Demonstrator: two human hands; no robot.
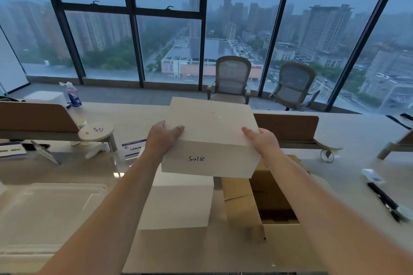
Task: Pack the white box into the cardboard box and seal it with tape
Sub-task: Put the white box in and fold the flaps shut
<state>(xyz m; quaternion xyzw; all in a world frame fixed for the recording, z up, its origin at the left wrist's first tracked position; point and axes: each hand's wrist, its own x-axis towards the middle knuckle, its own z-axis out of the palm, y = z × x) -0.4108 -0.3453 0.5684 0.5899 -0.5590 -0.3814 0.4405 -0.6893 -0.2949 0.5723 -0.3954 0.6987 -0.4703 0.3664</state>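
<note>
Two bare hands hold a white box (210, 138) up in the air, one on each side. The left hand (164, 138) grips its left side and the right hand (260, 138) grips its right side, each thumb lying on the top face. The near face carries handwritten blue characters. Below the held box, on the desk (348, 131), an open cardboard box (240, 203) sits to the right with its flaps spread. A second white box (176, 203) sits just beside it on the left. A clear tray (53, 205) lies further left. Beyond the desk stand two chairs (231, 80) before tall windows (169, 29).
</note>
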